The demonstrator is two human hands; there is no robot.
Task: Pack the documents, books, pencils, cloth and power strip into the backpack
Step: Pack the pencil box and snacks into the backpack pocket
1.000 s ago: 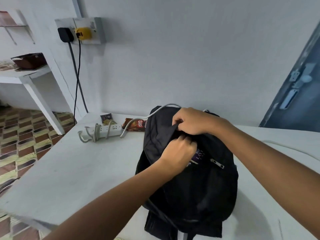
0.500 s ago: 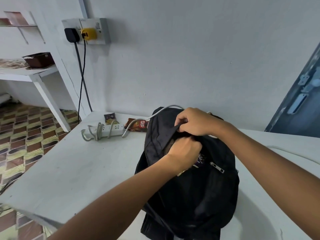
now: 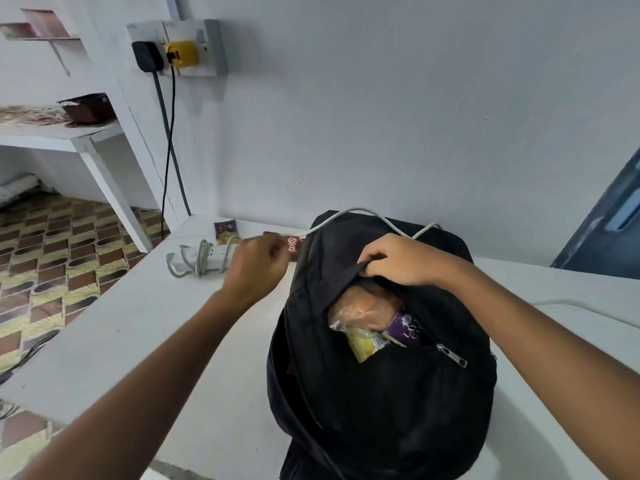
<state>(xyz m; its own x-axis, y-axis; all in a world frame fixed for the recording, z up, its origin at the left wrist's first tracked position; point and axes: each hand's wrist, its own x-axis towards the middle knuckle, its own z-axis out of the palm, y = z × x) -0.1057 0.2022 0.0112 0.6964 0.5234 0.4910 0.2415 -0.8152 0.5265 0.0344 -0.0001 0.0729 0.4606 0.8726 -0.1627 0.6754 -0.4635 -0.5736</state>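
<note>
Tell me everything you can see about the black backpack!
The backpack is black, soft fabric, standing on the white table near the wall. Its front pocket gapes open, showing crinkly snack packets inside: one orange-brown, one yellow, one purple. A metal zipper pull hangs at the pocket's right end. The right hand grips the pocket's upper edge, holding it open. A white cable drapes over its top.

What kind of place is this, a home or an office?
Probably a plain room in a home, not an office. A white table stands against a bare painted wall, a wall socket holds two plugs, and the floor has patterned tiles. A built-in shelf holds household things.
</note>
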